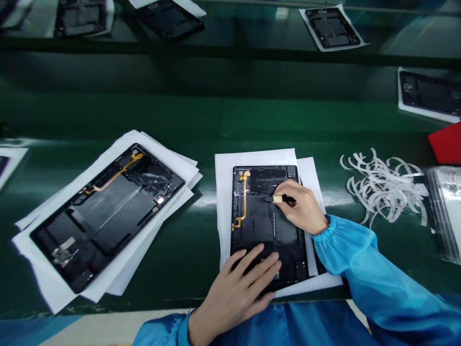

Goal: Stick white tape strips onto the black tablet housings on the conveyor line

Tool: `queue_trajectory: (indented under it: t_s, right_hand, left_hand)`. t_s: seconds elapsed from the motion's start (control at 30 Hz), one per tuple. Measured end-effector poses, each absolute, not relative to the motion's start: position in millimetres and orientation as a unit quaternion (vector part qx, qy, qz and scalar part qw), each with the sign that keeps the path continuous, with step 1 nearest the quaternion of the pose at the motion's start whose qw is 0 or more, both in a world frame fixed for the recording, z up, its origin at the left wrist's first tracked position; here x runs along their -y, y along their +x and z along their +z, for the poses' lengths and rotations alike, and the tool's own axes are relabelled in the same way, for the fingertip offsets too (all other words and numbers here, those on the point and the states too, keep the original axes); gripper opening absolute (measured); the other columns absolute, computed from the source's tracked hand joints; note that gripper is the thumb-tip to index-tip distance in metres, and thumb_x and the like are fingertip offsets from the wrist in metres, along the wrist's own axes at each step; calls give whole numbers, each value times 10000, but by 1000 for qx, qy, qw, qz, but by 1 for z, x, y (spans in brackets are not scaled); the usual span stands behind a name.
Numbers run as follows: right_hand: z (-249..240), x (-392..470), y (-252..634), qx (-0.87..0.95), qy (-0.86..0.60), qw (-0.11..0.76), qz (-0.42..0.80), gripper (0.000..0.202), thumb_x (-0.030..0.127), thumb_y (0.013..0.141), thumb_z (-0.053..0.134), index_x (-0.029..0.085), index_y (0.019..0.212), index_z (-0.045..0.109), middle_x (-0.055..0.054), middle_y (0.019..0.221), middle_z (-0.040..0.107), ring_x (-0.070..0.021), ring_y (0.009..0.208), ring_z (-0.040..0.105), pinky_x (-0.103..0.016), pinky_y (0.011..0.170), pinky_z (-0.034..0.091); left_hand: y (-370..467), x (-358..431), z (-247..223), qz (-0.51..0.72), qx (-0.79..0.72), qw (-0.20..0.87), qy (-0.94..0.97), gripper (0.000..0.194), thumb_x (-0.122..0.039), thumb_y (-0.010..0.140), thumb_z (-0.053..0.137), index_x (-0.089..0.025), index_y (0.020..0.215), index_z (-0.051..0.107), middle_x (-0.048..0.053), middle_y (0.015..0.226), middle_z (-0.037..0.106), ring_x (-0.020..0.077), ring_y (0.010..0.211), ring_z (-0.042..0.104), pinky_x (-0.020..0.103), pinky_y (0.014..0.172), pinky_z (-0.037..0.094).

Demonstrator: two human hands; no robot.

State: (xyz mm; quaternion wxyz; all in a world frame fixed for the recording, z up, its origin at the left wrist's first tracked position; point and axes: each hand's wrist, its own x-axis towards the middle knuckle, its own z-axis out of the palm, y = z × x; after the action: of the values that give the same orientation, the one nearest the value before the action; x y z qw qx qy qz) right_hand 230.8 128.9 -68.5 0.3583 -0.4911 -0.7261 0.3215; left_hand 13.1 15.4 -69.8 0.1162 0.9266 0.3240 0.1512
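Note:
A black tablet housing [259, 226] with an orange flex cable [245, 197] along its left side lies on white paper sheets [224, 192] in front of me. My left hand [241, 283] rests on its lower part, fingers spread and stretched out. Over the upper middle, my right hand [300, 204] pinches a small tool [277, 199] with a pale collar and a dark tip. The tip is at the housing's surface; whether it touches I cannot tell. Most of the tool's dark handle is hidden by my fingers.
To the left, another tablet housing [108, 216] lies tilted on stacked paper. Curled white strips [387, 187] are heaped at right, beside stacked clear trays [446, 206] and a red object [446, 143]. More housings [333, 28] on paper sit along the far side of the green table [173, 110].

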Motion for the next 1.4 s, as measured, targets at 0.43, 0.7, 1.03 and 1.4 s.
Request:
queue_trajectory:
  t_s: [0.43,0.7,1.03,1.4]
  right_hand:
    - [-69,-128,230,727,-492,355,322,226,5,768,521,197,823,627,-45,890,644,-182,852,644,-322,795,537]
    - [-71,-129,234,726,-489,363,320,221,55,822,575,205,979,614,-54,958,617,-175,838,590,-305,749,508]
    - [-73,-129,233,527,-557,499,404,97,306,863,659,215,877,630,14,754,573,-109,563,495,-258,527,384]
    - [-70,-125,234,525,-578,488,390,14,237,875,636,224,877,638,-12,830,623,-138,684,571,-254,586,443]
  left_hand:
    - [13,-14,-71,149,-323,116,927,408,-460,934,550,-276,1292,616,-24,1332,624,202,1277,475,338,1137,206]
    - [12,-24,-58,100,-298,98,944,715,-736,871,404,-184,1266,632,20,1414,551,281,1367,340,400,1184,68]
    - [24,-61,-48,65,-294,79,950,830,-803,838,306,-144,1227,629,49,1460,497,339,1381,319,460,1167,66]
    - [37,-97,-52,66,-325,55,942,653,-646,937,382,-195,1391,508,21,1494,459,292,1403,334,459,1184,122]
